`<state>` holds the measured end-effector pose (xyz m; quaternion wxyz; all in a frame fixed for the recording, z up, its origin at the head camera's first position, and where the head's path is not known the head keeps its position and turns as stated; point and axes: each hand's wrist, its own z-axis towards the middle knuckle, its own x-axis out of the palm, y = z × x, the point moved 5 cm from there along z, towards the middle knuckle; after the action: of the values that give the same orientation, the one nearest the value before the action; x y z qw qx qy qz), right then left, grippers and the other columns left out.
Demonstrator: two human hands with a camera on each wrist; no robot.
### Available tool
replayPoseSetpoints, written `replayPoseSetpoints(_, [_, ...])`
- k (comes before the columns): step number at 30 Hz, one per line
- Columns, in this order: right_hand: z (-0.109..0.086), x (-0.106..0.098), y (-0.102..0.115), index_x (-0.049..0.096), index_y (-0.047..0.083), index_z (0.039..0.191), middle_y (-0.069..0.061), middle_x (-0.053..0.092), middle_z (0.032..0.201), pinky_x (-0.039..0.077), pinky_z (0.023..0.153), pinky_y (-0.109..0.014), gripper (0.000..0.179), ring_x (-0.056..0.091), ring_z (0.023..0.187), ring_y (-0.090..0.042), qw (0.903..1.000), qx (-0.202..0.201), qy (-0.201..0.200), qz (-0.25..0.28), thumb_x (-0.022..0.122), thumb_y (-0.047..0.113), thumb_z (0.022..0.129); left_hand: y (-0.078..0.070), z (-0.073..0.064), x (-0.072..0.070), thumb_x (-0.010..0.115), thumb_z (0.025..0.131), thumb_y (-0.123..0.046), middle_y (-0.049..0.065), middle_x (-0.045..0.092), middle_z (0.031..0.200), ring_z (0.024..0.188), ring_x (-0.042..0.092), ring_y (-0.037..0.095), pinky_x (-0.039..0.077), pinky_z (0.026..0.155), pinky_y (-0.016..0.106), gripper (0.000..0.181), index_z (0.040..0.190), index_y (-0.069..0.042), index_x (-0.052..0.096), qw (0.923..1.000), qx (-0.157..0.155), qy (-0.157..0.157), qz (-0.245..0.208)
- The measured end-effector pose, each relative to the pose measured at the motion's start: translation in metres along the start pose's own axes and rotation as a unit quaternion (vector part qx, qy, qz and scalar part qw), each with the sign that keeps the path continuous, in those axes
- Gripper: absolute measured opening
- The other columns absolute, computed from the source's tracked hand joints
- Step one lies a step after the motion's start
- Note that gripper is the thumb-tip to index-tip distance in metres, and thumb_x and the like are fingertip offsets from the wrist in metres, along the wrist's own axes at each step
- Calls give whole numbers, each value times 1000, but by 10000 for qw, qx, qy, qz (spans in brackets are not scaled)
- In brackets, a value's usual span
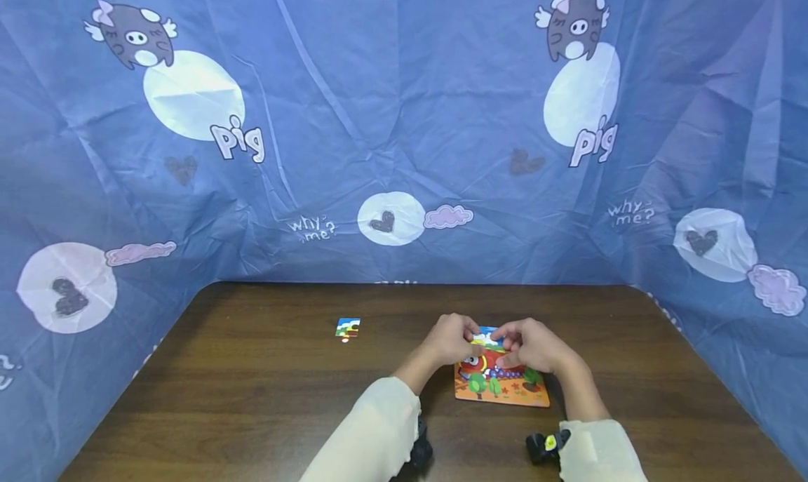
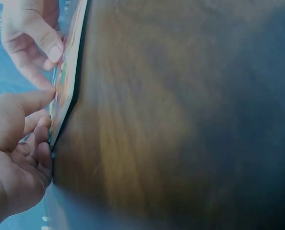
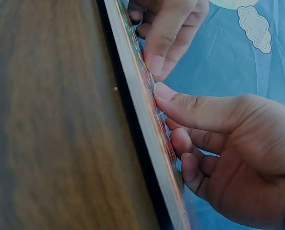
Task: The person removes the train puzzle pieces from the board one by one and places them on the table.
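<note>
Left hand point(image 1: 448, 339) and right hand point(image 1: 535, 345), fingers bent, touch the picture puzzle point(image 1: 513, 393), right of lower centre, apparently to steady it from both sides; any pinch cannot be told. Loose piece point(image 1: 347, 326): left of centre.

A colourful picture puzzle point(image 1: 513, 396), with blue sky, green trees and orange ground, lies flat on the worktop point(image 1: 252, 391), partly covered.
</note>
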<state>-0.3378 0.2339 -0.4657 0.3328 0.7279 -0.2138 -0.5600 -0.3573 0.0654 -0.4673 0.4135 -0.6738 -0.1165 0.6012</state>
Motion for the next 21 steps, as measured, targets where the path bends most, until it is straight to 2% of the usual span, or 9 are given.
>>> replayPoseSetpoints(7, [0, -1, -1, 72, 4, 117, -6, 58, 85, 46, 69, -32, 39, 52, 78, -20, 10000, -39, 57, -33, 83, -1, 81, -1, -1, 3, 87, 82, -19, 0, 67, 86, 76, 57, 5, 49, 71, 22, 25, 98, -7, 73, 10000, -34, -60, 54])
replayPoseSetpoints(11, [-1, -2, -2, 72, 4, 118, -6, 58, 84, 46, 69, -33, 40, 53, 77, -20, 10000, 86, 21, 11, 84, 0, 80, 1, -2, 2, 87, 82, -19, -1, 66, 86, 77, 56, 6, 49, 72, 22, 24, 97, -8, 72, 9999, -83, -43, 50])
replayPoseSetpoints(21, [-9, -15, -9, 71, 2, 120, -7, 57, 88, 44, 68, -33, 46, 51, 81, -20, 9992, 268, -233, -188, 89, 8, 78, 0, -1, 4, 87, 83, -20, -4, 64, 85, 77, 56, 5, 49, 73, 22, 23, 96, -9, 71, 9998, -145, 22, 112])
